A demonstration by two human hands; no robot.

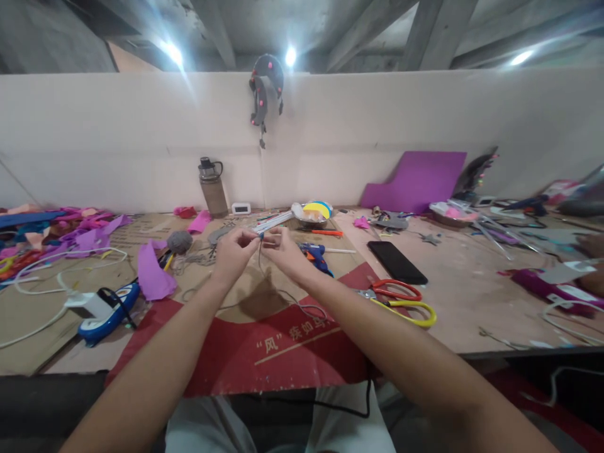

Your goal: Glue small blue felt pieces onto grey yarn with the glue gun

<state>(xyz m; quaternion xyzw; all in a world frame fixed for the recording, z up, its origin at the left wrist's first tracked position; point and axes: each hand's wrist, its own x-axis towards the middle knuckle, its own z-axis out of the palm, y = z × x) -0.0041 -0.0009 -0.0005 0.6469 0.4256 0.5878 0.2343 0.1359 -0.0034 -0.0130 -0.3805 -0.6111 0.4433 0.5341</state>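
Observation:
Both my hands meet above the middle of the table, fingertips pinched close together. My left hand (231, 253) and my right hand (283, 251) hold a thin grey yarn (260, 261), which hangs from between them and trails over the cardboard. At their fingertips shows a small dark blue piece (261, 236); its shape is too small to make out. A blue glue gun (315, 257) lies just beyond my right hand. Scissors with one red and one yellow handle (409, 305) lie by my right forearm. To the left of my left hand sits a ball of grey yarn (180, 241).
A black phone (396, 262) lies to the right. Behind are a water bottle (213, 189), a metal bowl (311, 219) and a purple sheet (418, 182). A blue power strip (107, 313) and felt scraps (89, 236) are at left. At far right, another person's hand (592, 277) is near a purple object.

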